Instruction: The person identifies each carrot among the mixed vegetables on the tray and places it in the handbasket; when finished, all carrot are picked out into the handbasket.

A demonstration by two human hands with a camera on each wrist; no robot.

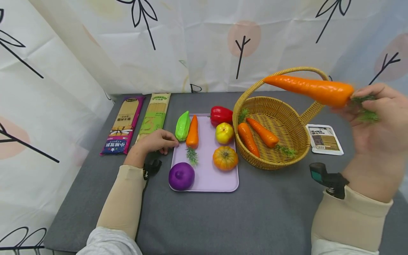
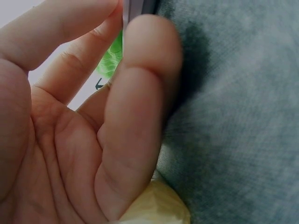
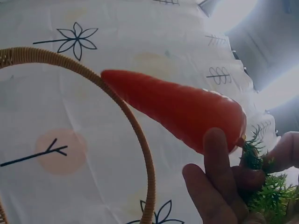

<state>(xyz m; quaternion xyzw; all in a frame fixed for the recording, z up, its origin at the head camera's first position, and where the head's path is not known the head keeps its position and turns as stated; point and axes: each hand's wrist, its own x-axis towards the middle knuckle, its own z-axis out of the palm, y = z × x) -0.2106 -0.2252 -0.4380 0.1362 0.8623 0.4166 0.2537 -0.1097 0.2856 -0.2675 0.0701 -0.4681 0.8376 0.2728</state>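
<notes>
In the head view my right hand (image 1: 379, 120) holds a large orange carrot (image 1: 312, 88) by its green leafy top, raised over the basket with its tip pointing left. The right wrist view shows the carrot (image 3: 177, 109) tilted, its tip overlapping the basket's handle (image 3: 140, 135). My left hand (image 1: 156, 142) pinches the left rim of a lilac tray (image 1: 204, 180). On that tray lie a second carrot (image 1: 192, 132), a green vegetable (image 1: 182, 126), a purple round vegetable (image 1: 181, 176), a red pepper (image 1: 221, 116), a yellow fruit (image 1: 224, 133) and a small pumpkin (image 1: 225, 158).
The wicker basket (image 1: 287, 109), with carrots (image 1: 262, 132) inside, stands right of the tray. A flat white packet (image 1: 325, 139) lies beyond it. Two noodle packs, one purple (image 1: 123, 125) and one green (image 1: 154, 115), lie at the back left. A patterned curtain (image 1: 204, 46) hangs behind the table.
</notes>
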